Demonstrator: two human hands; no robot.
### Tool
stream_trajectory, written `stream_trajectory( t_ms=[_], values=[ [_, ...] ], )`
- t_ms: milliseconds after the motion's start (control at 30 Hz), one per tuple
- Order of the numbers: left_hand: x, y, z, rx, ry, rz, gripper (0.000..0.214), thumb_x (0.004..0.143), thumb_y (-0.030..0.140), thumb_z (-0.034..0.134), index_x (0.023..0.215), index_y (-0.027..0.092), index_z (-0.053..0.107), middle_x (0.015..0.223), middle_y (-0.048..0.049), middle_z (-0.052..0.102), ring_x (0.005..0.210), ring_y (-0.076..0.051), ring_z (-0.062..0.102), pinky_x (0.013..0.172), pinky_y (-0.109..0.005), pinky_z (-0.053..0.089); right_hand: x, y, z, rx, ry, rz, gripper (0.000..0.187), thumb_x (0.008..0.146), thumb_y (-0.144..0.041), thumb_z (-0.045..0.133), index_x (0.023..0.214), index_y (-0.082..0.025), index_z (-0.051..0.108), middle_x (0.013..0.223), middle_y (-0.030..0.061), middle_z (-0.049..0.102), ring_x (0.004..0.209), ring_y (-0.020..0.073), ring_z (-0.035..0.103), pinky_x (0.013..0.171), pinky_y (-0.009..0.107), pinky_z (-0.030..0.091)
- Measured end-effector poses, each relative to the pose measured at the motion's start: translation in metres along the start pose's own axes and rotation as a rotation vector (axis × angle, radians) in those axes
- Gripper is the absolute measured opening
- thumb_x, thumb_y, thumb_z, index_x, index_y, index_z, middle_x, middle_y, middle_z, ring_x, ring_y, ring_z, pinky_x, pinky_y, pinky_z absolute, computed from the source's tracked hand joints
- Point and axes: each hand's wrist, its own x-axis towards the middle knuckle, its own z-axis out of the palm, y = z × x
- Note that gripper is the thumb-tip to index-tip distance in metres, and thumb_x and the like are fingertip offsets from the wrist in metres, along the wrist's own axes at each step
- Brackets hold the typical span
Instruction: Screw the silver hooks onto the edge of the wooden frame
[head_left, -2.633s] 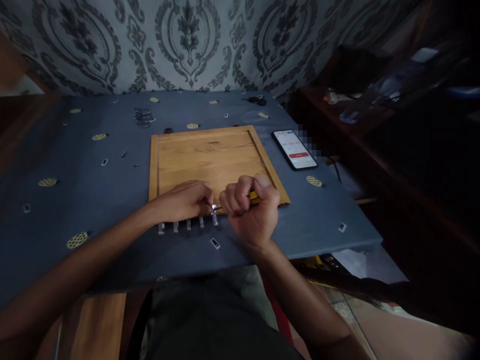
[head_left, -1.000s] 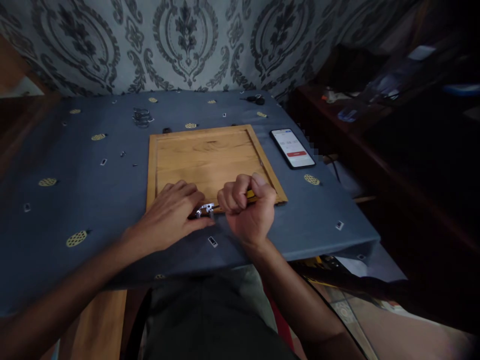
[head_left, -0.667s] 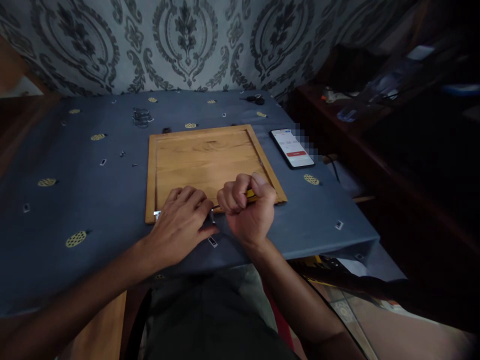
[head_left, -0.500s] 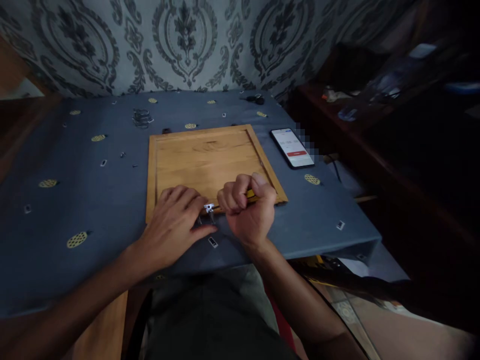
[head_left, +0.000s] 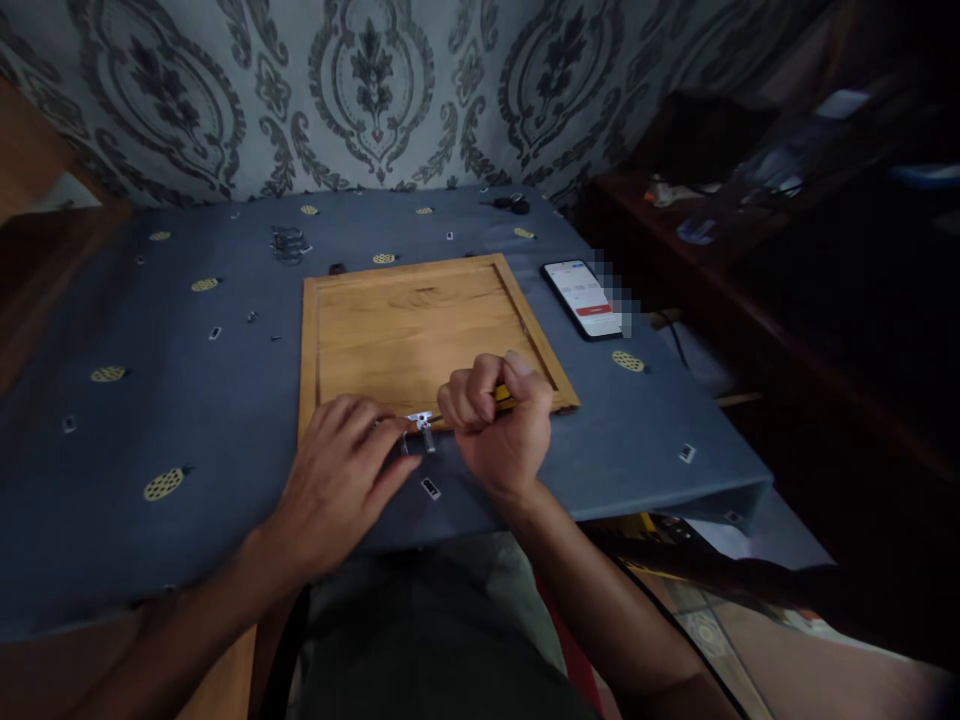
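A framed wooden panel [head_left: 409, 335], like a cabinet door, lies flat on the cloth-covered table. A shiny metal hinge [head_left: 422, 421] sits at its front edge, its arm pointing down toward me. My left hand [head_left: 341, 465] is at the hinge's left side, index finger and thumb around it, partly hiding it. My right hand [head_left: 499, 420] is closed in a fist round a screwdriver [head_left: 502, 394]. Only a bit of its yellow handle shows, and its thin shaft points left to the hinge. Whether the tip sits in a screw is too small to tell.
A phone [head_left: 583, 298] lies right of the panel. Small metal pieces [head_left: 288, 243] are heaped at the back left; a screw [head_left: 275, 338] and another small part [head_left: 253, 317] lie left of the panel. A dark object [head_left: 510, 204] is at the back. A clear bottle [head_left: 772, 165] stands right.
The view has shifted slightly. My left hand has drawn back a little to the left, its thumb closer to the index finger. My right hand keeps its grip on the screwdriver.
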Motion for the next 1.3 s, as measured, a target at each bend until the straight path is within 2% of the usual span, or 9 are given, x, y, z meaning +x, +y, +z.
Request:
stream_trajectory(
  t_ms=[100, 200, 333, 467, 633, 833, 1000, 1167, 1300],
  values=[
    [-0.002, 0.015, 0.009, 0.104, -0.008, -0.03, 0.037, 0.1, 0.044, 0.067, 0.122, 0.015, 0.066, 0.113, -0.0114, 0.07, 0.109, -0.032, 0.059, 0.097, -0.05, 0.049, 0.0, 0.0, 0.0, -0.003, -0.011, 0.002, 0.066, 0.097, -0.058, 0.062, 0.048, -0.024, 0.033, 0.043, -0.0094, 0.023, 0.037, 0.0054, 0.017, 0.039, 0.026, 0.02],
    [0.003, 0.017, 0.014, 0.155, -0.044, -0.087, 0.046, 0.093, 0.052, 0.075, 0.117, 0.014, 0.068, 0.111, -0.0124, 0.069, 0.109, -0.034, 0.059, 0.095, -0.051, 0.05, 0.0, 0.0, 0.0, -0.006, 0.001, 0.007, 0.067, 0.095, -0.059, 0.063, 0.047, -0.024, 0.033, 0.043, -0.0095, 0.023, 0.037, 0.0054, 0.017, 0.039, 0.025, 0.02],
    [0.012, 0.015, 0.016, 0.18, -0.106, -0.138, 0.042, 0.086, 0.051, 0.083, 0.106, 0.016, 0.071, 0.107, -0.0104, 0.069, 0.107, -0.034, 0.06, 0.094, -0.051, 0.051, 0.0, -0.001, 0.002, 0.017, 0.036, 0.02, 0.065, 0.091, -0.053, 0.069, 0.046, -0.023, 0.034, 0.042, -0.0091, 0.024, 0.037, 0.0051, 0.019, 0.038, 0.025, 0.02],
    [0.016, 0.016, 0.019, 0.175, -0.131, -0.165, 0.041, 0.082, 0.049, 0.087, 0.103, 0.017, 0.072, 0.107, -0.0097, 0.069, 0.108, -0.034, 0.06, 0.095, -0.052, 0.051, 0.0, -0.001, 0.004, 0.037, 0.065, 0.039, 0.063, 0.086, -0.05, 0.072, 0.044, -0.023, 0.034, 0.041, -0.0091, 0.023, 0.037, 0.0046, 0.019, 0.038, 0.024, 0.019],
    [0.016, 0.006, 0.013, 0.092, -0.092, -0.2, 0.034, 0.086, 0.045, 0.085, 0.103, 0.018, 0.072, 0.106, -0.0088, 0.069, 0.108, -0.033, 0.06, 0.095, -0.05, 0.051, 0.0, -0.001, 0.003, 0.036, 0.053, 0.035, 0.063, 0.086, -0.05, 0.073, 0.044, -0.023, 0.034, 0.041, -0.0089, 0.024, 0.037, 0.0047, 0.02, 0.037, 0.023, 0.019],
    [0.008, -0.038, -0.004, -0.017, 0.016, -0.335, 0.015, 0.099, 0.027, 0.065, 0.11, 0.019, 0.071, 0.106, -0.0064, 0.073, 0.106, -0.027, 0.064, 0.094, -0.043, 0.052, 0.002, -0.003, 0.001, 0.037, 0.018, 0.042, 0.062, 0.088, -0.047, 0.073, 0.043, -0.022, 0.038, 0.04, -0.0088, 0.023, 0.036, 0.0052, 0.02, 0.037, 0.023, 0.02],
    [-0.002, -0.094, -0.015, 0.021, 0.115, -0.474, 0.02, 0.099, 0.025, 0.053, 0.105, 0.021, 0.071, 0.103, -0.0063, 0.075, 0.101, -0.024, 0.067, 0.093, -0.041, 0.053, 0.003, -0.004, 0.0, 0.033, 0.021, 0.045, 0.06, 0.087, -0.048, 0.072, 0.042, -0.022, 0.042, 0.039, -0.0079, 0.024, 0.036, 0.0064, 0.019, 0.036, 0.025, 0.02],
    [-0.003, -0.149, -0.025, 0.076, 0.152, -0.594, 0.021, 0.093, 0.02, 0.052, 0.102, 0.02, 0.072, 0.099, -0.0092, 0.076, 0.09, -0.025, 0.069, 0.082, -0.039, 0.055, 0.004, -0.004, -0.003, 0.004, 0.009, 0.08, 0.061, 0.087, -0.051, 0.072, 0.041, -0.022, 0.043, 0.039, -0.0067, 0.025, 0.037, 0.0078, 0.021, 0.037, 0.026, 0.021],
    [0.008, -0.18, -0.024, 0.078, 0.127, -0.636, 0.022, 0.092, 0.017, 0.056, 0.105, 0.02, 0.073, 0.099, -0.0086, 0.077, 0.091, -0.024, 0.07, 0.084, -0.038, 0.055, 0.003, -0.003, -0.002, 0.01, 0.007, 0.062, 0.06, 0.087, -0.051, 0.072, 0.042, -0.023, 0.046, 0.039, -0.007, 0.025, 0.037, 0.0078, 0.02, 0.037, 0.026, 0.021]
  ],
)
